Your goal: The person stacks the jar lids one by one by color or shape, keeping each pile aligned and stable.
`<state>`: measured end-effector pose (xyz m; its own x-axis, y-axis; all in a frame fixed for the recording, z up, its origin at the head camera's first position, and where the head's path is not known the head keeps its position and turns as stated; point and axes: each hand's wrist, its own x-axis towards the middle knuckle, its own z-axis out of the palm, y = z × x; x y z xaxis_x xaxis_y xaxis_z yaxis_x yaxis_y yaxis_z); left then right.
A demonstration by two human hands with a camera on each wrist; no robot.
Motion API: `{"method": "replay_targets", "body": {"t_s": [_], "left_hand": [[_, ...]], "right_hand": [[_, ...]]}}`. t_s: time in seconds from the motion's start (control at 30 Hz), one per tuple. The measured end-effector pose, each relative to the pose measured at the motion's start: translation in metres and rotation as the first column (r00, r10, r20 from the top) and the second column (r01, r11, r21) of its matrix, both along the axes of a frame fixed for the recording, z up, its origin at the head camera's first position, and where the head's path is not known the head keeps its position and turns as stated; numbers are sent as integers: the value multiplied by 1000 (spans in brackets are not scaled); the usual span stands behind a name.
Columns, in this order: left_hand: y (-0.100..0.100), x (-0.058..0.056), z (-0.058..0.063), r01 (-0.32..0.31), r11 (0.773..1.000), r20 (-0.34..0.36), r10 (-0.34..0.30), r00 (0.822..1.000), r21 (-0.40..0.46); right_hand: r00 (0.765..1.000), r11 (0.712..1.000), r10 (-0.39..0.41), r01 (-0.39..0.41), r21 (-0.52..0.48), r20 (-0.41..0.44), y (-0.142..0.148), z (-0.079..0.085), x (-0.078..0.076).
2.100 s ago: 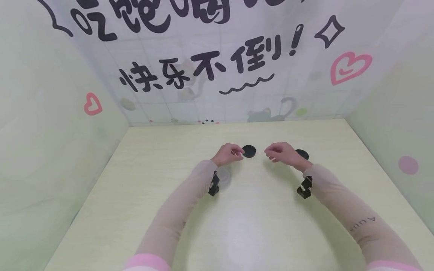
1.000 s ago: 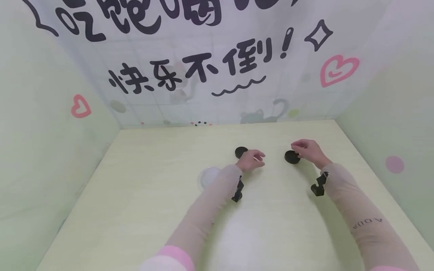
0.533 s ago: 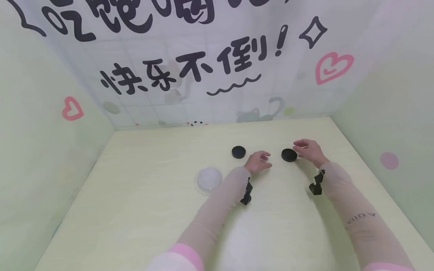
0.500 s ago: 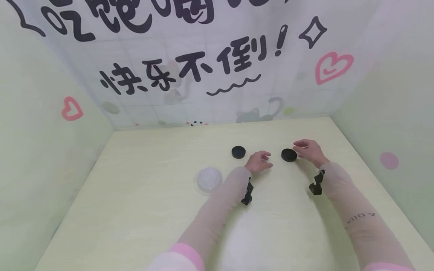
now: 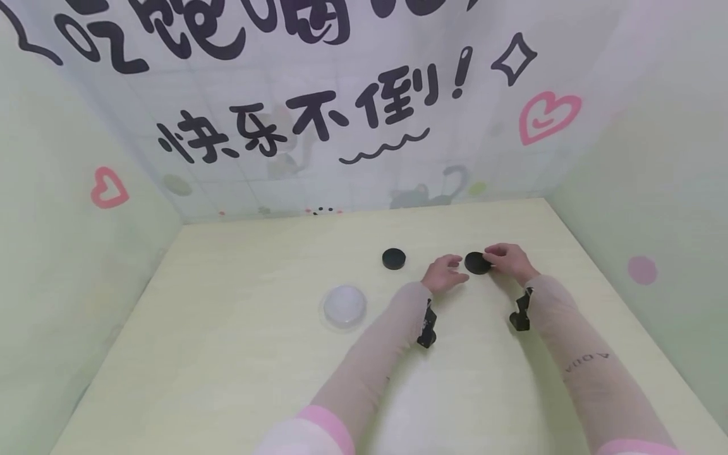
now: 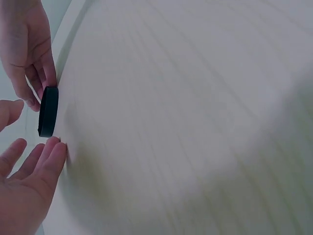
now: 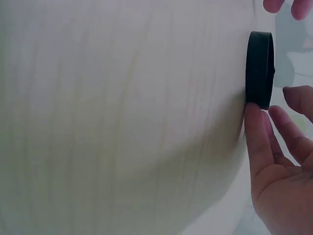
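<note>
Two flat black round discs with low rims lie on the table in the head view, one left [image 5: 394,258] and one right [image 5: 477,263]. My right hand [image 5: 510,261] is at the right disc's right side; in the right wrist view its fingertips touch the rim of the disc [image 7: 259,71], with the thumb apart. On the opposite side is my left hand [image 5: 445,273], fingers spread and holding nothing. In the left wrist view its fingertips [image 6: 58,147] are right at the near edge of the disc [image 6: 48,111].
A white round container or lid [image 5: 345,306] with a clear rim sits left of my left forearm. Black wrist cameras hang under both sleeves, close over the pale table [image 5: 239,354]. A printed cloth wall [image 5: 318,183] borders the table's back, with pale walls at both sides.
My left hand has gone right, past the left disc, uncovering the white round thing. My right hand first moved right of the right disc, then came back to its rim. The view has turned slightly.
</note>
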<state>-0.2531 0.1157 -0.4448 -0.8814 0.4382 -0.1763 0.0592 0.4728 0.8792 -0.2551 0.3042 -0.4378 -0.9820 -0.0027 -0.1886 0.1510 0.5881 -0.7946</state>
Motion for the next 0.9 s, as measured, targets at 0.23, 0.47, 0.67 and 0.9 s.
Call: {"method": "replay_targets", "body": {"t_s": [0.23,0.47,0.67,0.9], "left_hand": [[5,4,2,-21,999,31,20,999,42],[16,7,-2,-42,998,42,40,998,43],[21,10,-2,-55,998,29,55,998,19],[13,8,-2,-104,993,3,104,995,59]], "right_hand": [[999,1000,8,-8,3,-46,4,-6,-1],[998,999,20,-23,-38,-62,7,-10,0],[999,999,12,-11,37,-32,1,-4,7],[998,996,45,-49,-74,-53,11,-15,-4]]}}
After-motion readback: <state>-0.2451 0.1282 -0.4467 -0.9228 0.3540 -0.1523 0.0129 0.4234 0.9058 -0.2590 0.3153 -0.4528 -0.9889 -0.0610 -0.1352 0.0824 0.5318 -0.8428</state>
